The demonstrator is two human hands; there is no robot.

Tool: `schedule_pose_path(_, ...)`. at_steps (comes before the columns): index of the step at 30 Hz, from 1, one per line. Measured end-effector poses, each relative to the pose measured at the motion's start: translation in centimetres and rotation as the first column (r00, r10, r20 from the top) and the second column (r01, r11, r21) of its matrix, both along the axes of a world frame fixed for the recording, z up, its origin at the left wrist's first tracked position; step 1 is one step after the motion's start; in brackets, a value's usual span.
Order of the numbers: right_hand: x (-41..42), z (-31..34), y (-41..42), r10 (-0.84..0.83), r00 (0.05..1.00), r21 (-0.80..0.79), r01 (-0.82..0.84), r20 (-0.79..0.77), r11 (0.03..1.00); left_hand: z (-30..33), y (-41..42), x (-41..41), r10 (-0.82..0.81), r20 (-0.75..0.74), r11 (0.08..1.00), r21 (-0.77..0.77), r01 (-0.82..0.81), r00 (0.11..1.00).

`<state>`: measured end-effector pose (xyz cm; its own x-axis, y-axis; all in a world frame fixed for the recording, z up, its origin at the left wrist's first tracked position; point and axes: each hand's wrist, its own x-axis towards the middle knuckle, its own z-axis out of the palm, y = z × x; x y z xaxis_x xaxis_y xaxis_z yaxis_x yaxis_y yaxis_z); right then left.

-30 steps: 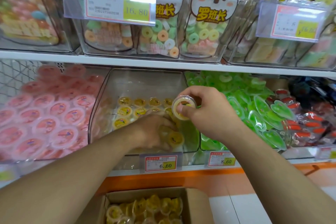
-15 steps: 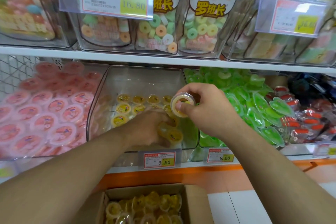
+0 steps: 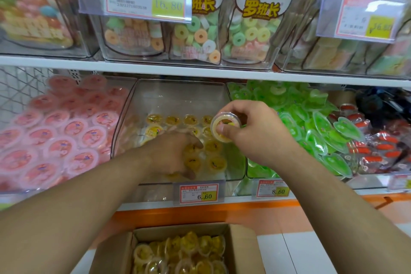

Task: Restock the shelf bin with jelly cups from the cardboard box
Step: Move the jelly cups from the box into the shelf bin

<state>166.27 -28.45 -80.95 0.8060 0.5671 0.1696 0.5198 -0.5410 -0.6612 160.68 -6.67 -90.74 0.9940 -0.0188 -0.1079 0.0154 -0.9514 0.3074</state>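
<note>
Small round yellow jelly cup w/ clear plastic rim [image 3: 225, 126], pinched on edge in right hand [image 3: 251, 128] fingers, hangs over clear plastic shelf bin [image 3: 155, 104], open gap at 7 o'clock; left hand [image 3: 172, 154] fingers spread flat on cups inside.

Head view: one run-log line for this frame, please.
phase=restock | left hand in clear shelf bin among yellow jelly cups | right hand holding jelly cup above bin | cardboard box below, cups remaining
</note>
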Motion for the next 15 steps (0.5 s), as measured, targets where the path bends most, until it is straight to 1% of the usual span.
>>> schedule_pose_path(4, 0.0, -0.2, 0.1, 0.002, 1.000, -0.006, -0.002, 0.010, 1.000, 0.1, -0.5, -0.5, 0.040, 0.016, 0.999, -0.017, -0.040, 0.999)
schedule_pose_path(7, 0.0, -0.3, 0.5, 0.005, 1.000, 0.007, -0.005, 0.011, 1.000, 1.4, -0.6, -1.2, 0.068, 0.028, 0.997, -0.037, -0.067, 0.997)
schedule_pose_path(8, -0.1, -0.4, 0.7, 0.003, 1.000, 0.017, -0.003, 0.008, 1.000, 2.2, -0.5, -1.5, 0.077, 0.055, 0.997, -0.018, -0.077, 0.995)
schedule_pose_path(13, -1.0, -0.9, 2.2, 0.004, 0.999, 0.045, -0.003, -0.034, 0.999, 6.5, 0.1, -5.0, 0.093, 0.218, 0.976, 0.171, -0.132, 0.972)
schedule_pose_path(15, -1.5, -1.5, 3.0, 0.010, 0.998, 0.039, -0.007, -0.060, 0.999, 7.3, 0.8, -7.1, 0.077, 0.315, 0.973, 0.183, -0.140, 0.946)
